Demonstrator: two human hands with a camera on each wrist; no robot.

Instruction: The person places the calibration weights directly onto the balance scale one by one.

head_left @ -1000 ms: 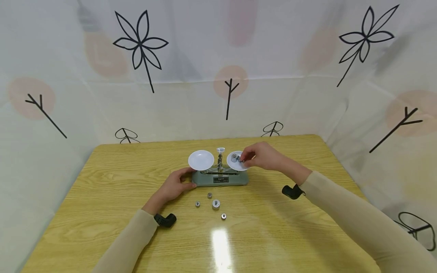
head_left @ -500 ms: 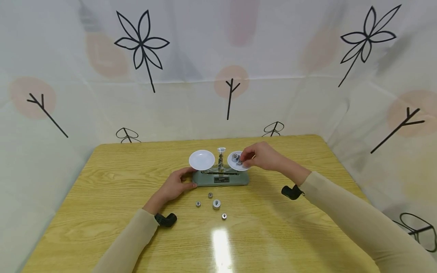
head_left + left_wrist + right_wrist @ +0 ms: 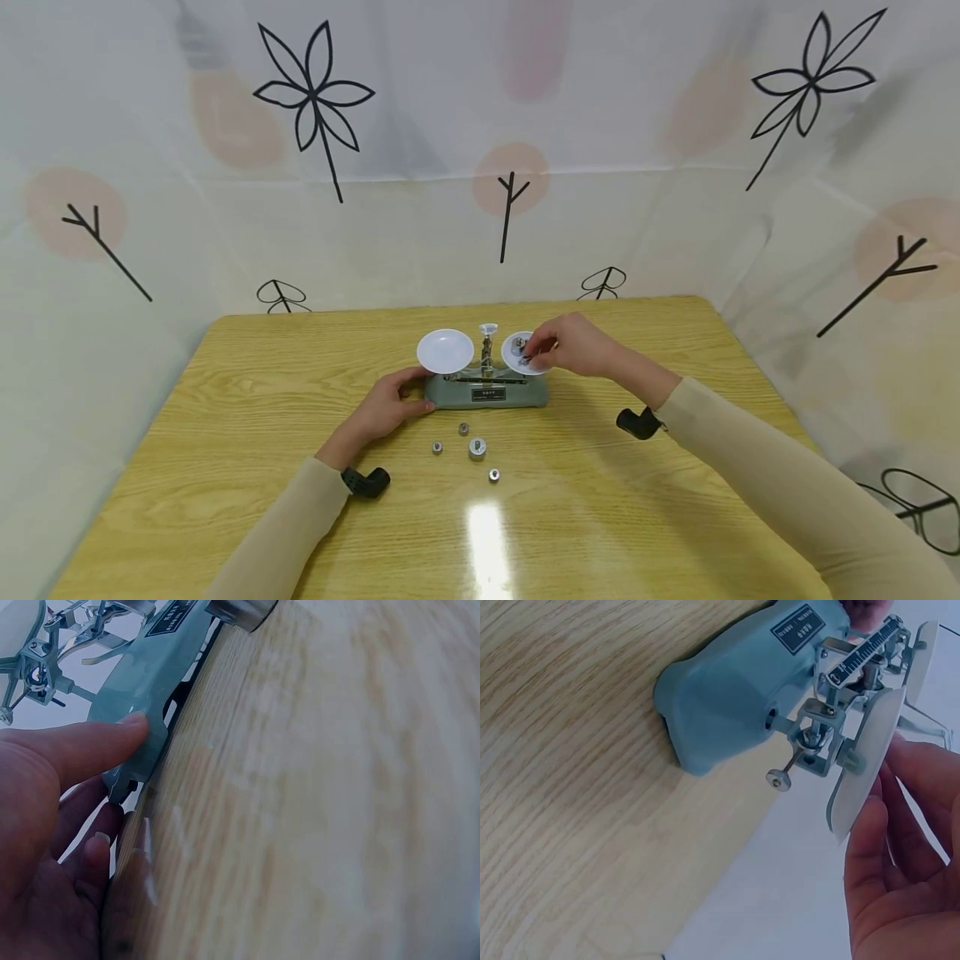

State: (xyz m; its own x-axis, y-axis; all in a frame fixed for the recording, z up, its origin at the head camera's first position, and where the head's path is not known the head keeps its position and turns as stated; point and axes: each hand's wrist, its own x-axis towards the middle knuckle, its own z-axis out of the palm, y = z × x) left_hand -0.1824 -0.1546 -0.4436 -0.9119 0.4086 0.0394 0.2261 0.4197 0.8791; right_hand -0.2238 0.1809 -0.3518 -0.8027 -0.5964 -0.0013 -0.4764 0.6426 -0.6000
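Observation:
A balance scale (image 3: 487, 395) with a grey-green base stands at mid-table. My left hand (image 3: 386, 407) grips the base's left end, with the thumb (image 3: 97, 746) on the front and the fingers behind. Over the white right pan (image 3: 510, 362), my right hand (image 3: 573, 343) has thumb and fingers curled together around a small metal weight (image 3: 524, 362); the fingers partly cover it. A larger metal weight (image 3: 519, 344) sits beside it in that pan. In the right wrist view the pan (image 3: 870, 761) hides the fingertips. The left pan (image 3: 446, 352) holds nothing.
In front of the base, several metal weights are on the wooden table (image 3: 262, 400): a large one (image 3: 477, 450) and smaller ones (image 3: 437, 447), some nearer the table's front. A patterned white cloth (image 3: 420, 242) hangs behind.
My right fingertips have shifted slightly left within the right pan, and the small weight there now sits lower, closer to the pan's front. The left hand stays on the base.

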